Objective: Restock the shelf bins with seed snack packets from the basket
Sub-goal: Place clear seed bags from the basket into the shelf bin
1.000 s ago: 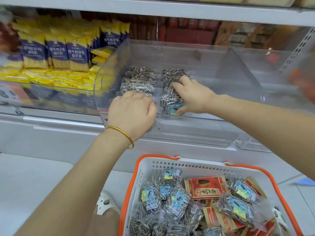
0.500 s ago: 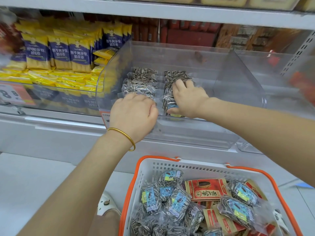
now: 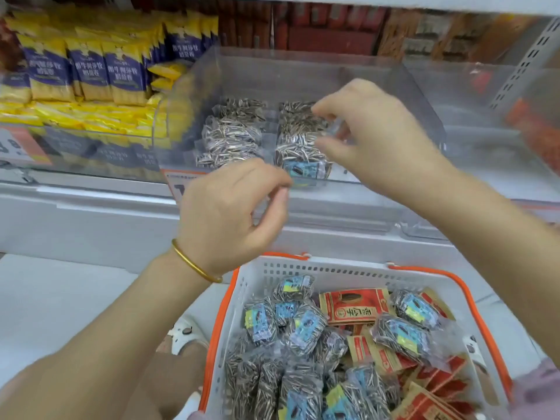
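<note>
A clear plastic shelf bin (image 3: 303, 71) holds two rows of sunflower seed packets: a left row (image 3: 233, 134) and a right row (image 3: 298, 140) whose front packet shows a blue label. My right hand (image 3: 375, 137) hovers just above the right row, thumb and fingers spread, holding nothing. In front of the bin's front wall, my left hand (image 3: 230, 213) is loosely curled and holds nothing; a gold bangle sits on its wrist. Below, a white basket with an orange rim (image 3: 448, 274) holds several clear seed packets (image 3: 303, 328) and red packets (image 3: 354, 307).
Yellow and purple snack bags (image 3: 88, 71) fill the bin to the left. An orange price tag (image 3: 18, 147) hangs on the shelf rail. Another clear bin (image 3: 485, 116) adjoins on the right. A foot in a white sandal (image 3: 185, 331) stands beside the basket.
Both hands have lifted off the packets in the bin. The right hand rose above the right row with fingers spread; the left hand drew back out in front of the bin.
</note>
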`<state>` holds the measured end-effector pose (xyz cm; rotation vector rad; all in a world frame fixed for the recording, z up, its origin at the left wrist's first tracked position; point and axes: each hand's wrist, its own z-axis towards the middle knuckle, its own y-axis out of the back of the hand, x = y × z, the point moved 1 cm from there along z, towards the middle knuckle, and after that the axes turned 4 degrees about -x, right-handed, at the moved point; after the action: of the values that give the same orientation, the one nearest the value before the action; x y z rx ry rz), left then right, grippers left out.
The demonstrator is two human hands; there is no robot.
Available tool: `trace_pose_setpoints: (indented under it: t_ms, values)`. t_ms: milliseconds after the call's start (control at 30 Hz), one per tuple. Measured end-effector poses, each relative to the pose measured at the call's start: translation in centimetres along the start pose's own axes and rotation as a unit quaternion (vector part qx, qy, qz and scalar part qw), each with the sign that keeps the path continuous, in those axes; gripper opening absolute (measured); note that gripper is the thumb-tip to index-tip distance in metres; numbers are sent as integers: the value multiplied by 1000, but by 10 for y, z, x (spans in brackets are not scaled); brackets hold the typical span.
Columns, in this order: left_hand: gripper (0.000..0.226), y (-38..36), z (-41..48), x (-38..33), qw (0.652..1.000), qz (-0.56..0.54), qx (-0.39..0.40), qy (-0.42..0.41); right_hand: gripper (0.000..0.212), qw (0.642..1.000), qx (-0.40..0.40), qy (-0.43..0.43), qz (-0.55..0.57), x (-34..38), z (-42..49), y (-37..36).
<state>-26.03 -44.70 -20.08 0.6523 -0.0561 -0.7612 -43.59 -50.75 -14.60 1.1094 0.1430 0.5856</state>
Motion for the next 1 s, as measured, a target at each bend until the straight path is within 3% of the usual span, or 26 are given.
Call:
trace_pose_setpoints:
  t_ms: [67,100,200,233,300,400,500,633,733,833,933,1000]
  values:
    - [25,-12,-20,-11,994,22,108,-15,22,991,-30,-7,129,10,-51,9]
    - [29,-21,-30,-13,981,36,192,-2,20,987,0,-24,161,9,-76,-3]
    - [43,-51,-57,0,898,67,424,99,22,964,227,-91,108,-10,-135,-83]
    - [42,-61,-67,7,870,83,471,119,26,944,296,-115,92,-20,-150,-114]
    - [36,-81,-83,19,823,118,536,147,37,907,361,-178,127,-35,-164,-162]
    - [30,-111,-106,33,770,166,597,152,53,843,356,-301,268,-38,-165,-208]
    - [34,-134,-135,47,718,158,649,196,52,782,340,-391,347,-35,-162,-237]
    - [44,-148,-168,60,684,128,676,242,26,758,187,-503,372,-47,-170,-244]
    - [53,-154,-177,57,679,125,682,239,14,750,141,-528,372,-49,-179,-241]
    - [54,-159,-180,57,678,122,688,229,27,739,100,-551,374,-49,-184,-234]
    - [60,-158,-179,57,687,106,678,238,30,750,82,-543,369,-56,-187,-218]
    - [63,-156,-175,57,683,94,684,236,46,750,89,-528,388,-62,-192,-202]
